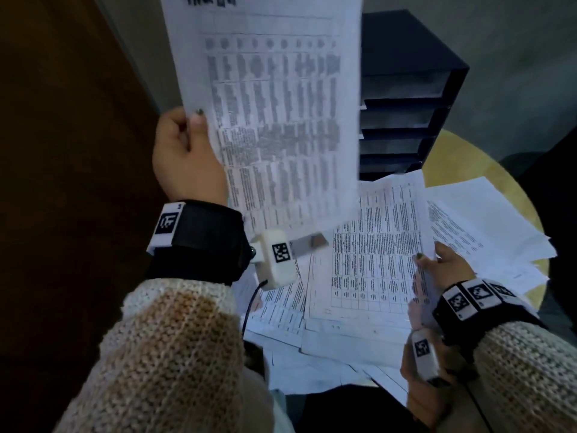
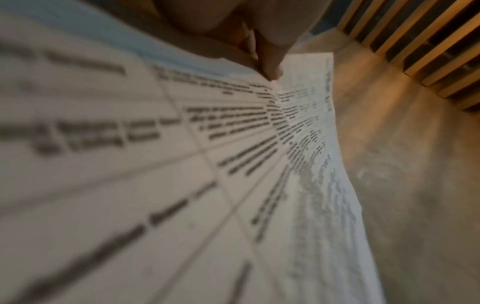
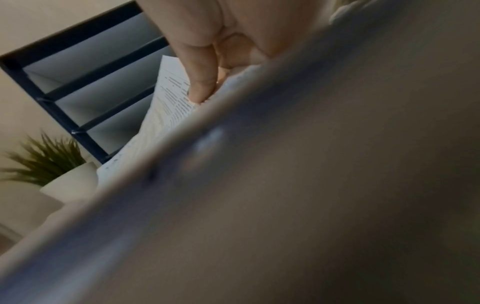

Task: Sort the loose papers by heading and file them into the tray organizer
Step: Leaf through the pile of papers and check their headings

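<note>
Sheet (image 1: 274, 98) with dense printed table, heading blurred, held upright.

Held sheet (image 1: 268, 104) heading cut off; print blurred.

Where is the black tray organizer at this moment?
In the head view, the black tray organizer stands at the far right of the table, behind the loose papers and right of the raised sheet.
</note>
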A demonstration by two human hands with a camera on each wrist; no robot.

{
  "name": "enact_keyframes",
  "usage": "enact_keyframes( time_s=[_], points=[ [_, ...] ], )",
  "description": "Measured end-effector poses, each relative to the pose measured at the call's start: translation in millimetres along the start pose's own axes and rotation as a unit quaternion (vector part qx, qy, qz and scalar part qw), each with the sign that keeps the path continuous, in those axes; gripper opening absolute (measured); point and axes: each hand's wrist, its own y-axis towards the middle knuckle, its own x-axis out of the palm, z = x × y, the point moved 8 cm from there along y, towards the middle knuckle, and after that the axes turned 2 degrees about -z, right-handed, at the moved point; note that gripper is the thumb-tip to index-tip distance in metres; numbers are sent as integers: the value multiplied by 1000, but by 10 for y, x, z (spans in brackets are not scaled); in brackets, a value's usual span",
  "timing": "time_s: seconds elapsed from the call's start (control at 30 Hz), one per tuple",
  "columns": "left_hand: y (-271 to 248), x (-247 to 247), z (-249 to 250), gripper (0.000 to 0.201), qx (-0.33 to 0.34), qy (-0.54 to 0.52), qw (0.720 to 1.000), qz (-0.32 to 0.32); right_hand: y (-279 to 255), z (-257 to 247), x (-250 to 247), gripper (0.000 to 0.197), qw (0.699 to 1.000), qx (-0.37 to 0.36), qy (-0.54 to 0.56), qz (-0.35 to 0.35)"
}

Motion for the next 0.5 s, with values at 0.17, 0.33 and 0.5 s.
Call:
enact_keyframes(
  time_s=[0.17, 0.33, 0.5],
  points=[
    [-329, 322, -203, 9, -49, 14, 995, -81, -30, -32, -39, 27, 999, 2, 35, -19],
    [-896, 451, -807, 11, -148, 71, 971, -173, -59, -25, 4, 34, 989, 4, 133, -65],
    [-1307, 493, -1300, 15, -275, 89, 930, -226, -95, 43, 18, 30, 987, 9, 150, -60]
  ],
)
